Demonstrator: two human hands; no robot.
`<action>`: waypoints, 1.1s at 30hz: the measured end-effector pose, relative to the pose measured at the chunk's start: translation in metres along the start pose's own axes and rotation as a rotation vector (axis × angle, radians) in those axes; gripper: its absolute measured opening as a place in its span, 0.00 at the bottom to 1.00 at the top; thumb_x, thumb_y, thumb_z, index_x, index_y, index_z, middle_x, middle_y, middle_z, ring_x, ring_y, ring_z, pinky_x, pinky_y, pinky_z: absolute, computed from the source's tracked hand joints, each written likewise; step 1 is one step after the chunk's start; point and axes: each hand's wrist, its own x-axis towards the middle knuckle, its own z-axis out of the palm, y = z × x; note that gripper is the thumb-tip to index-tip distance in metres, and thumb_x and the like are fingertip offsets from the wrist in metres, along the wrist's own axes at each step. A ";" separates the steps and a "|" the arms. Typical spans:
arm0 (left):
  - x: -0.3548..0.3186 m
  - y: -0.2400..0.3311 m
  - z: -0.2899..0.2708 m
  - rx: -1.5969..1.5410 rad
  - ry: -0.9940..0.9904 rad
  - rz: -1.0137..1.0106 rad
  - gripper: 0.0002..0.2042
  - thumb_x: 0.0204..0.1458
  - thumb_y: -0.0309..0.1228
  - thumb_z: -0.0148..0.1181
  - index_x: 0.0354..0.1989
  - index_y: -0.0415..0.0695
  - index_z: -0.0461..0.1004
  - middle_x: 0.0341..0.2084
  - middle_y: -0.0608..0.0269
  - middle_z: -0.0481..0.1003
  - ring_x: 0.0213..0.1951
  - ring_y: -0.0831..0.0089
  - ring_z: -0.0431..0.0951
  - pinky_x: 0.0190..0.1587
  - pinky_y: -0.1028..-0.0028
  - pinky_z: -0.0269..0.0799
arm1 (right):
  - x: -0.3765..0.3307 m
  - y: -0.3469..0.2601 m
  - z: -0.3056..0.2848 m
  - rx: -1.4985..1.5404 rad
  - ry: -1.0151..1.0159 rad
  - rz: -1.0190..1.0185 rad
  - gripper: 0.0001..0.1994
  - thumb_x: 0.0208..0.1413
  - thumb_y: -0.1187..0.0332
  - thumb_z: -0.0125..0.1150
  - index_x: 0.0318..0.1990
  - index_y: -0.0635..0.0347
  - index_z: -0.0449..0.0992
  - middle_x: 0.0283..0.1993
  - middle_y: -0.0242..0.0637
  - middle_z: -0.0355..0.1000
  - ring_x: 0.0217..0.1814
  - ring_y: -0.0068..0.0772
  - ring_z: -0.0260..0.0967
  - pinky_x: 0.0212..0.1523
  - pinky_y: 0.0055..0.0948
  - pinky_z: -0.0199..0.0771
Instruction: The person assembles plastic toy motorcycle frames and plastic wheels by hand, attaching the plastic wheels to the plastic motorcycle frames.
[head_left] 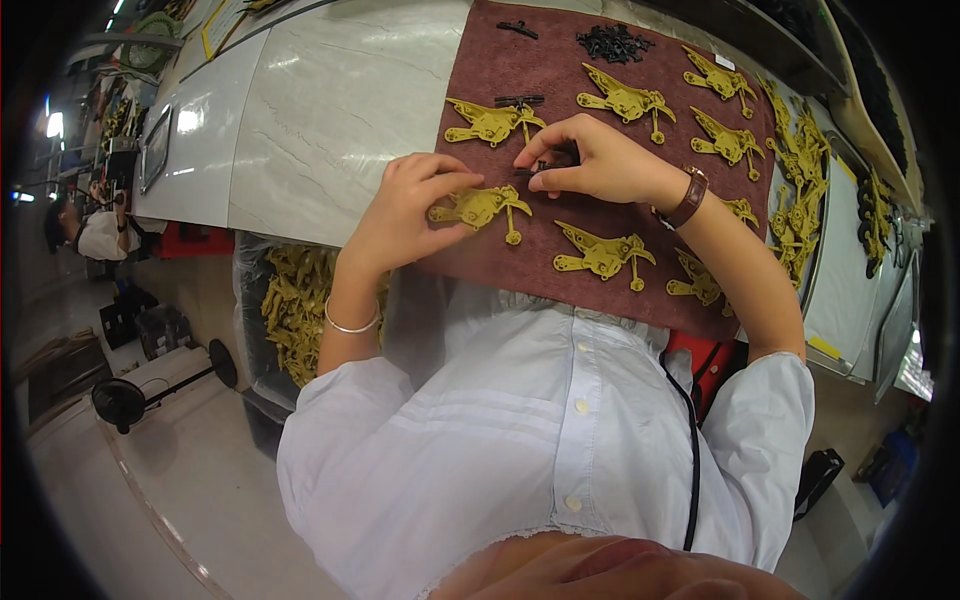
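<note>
The left hand (408,207) holds a hooked yellow piece (477,207), the right hand (600,162) a seemingly slim black part (541,167).

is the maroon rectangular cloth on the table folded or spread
Spread: the maroon rectangular cloth lies flat, with pointed mustard-yellow parts laid out across it.

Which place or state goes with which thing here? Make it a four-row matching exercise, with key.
1. Left hand
2. Pile of small black parts
3. Brown-strapped watch
4. Right hand

A. On the right wrist
B. Holds a black part
C. Far side of the maroon cloth
D. Holds a yellow-green part

Pairs: 1-D, 2-C, 3-A, 4-B
</note>
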 end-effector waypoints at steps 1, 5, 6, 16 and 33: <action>0.005 0.002 0.000 -0.002 0.000 0.000 0.22 0.36 0.27 0.68 0.46 0.44 0.77 0.41 0.62 0.75 0.46 0.65 0.74 0.54 0.66 0.64 | 0.000 0.000 0.001 0.000 0.000 0.002 0.11 0.51 0.73 0.65 0.42 0.64 0.77 0.31 0.29 0.73 0.34 0.17 0.69 0.38 0.18 0.69; 0.018 0.014 0.007 -0.510 0.096 -0.144 0.24 0.37 0.31 0.71 0.47 0.40 0.76 0.41 0.57 0.76 0.43 0.62 0.77 0.47 0.67 0.71 | 0.001 0.000 0.011 0.105 -0.011 -0.117 0.11 0.52 0.73 0.66 0.42 0.65 0.74 0.31 0.29 0.74 0.31 0.15 0.69 0.33 0.18 0.69; 0.020 0.016 0.009 -0.677 0.058 -0.227 0.25 0.37 0.31 0.72 0.48 0.38 0.75 0.41 0.55 0.76 0.42 0.61 0.78 0.45 0.68 0.73 | 0.002 -0.001 0.012 0.122 0.015 -0.135 0.12 0.52 0.72 0.66 0.43 0.65 0.73 0.31 0.29 0.74 0.30 0.15 0.69 0.32 0.17 0.69; 0.000 -0.002 0.016 -0.222 -0.068 -0.104 0.24 0.37 0.29 0.68 0.48 0.45 0.76 0.41 0.62 0.75 0.46 0.62 0.72 0.52 0.66 0.64 | 0.002 -0.002 0.005 -0.105 0.135 -0.195 0.08 0.49 0.69 0.69 0.32 0.63 0.79 0.26 0.25 0.72 0.27 0.13 0.64 0.29 0.17 0.65; -0.011 -0.011 0.015 -0.312 0.013 -0.067 0.19 0.38 0.25 0.68 0.44 0.43 0.79 0.40 0.61 0.74 0.45 0.62 0.71 0.49 0.68 0.67 | 0.016 -0.009 0.002 -0.547 -0.042 -0.083 0.09 0.45 0.69 0.69 0.31 0.66 0.79 0.32 0.45 0.76 0.37 0.43 0.75 0.39 0.34 0.74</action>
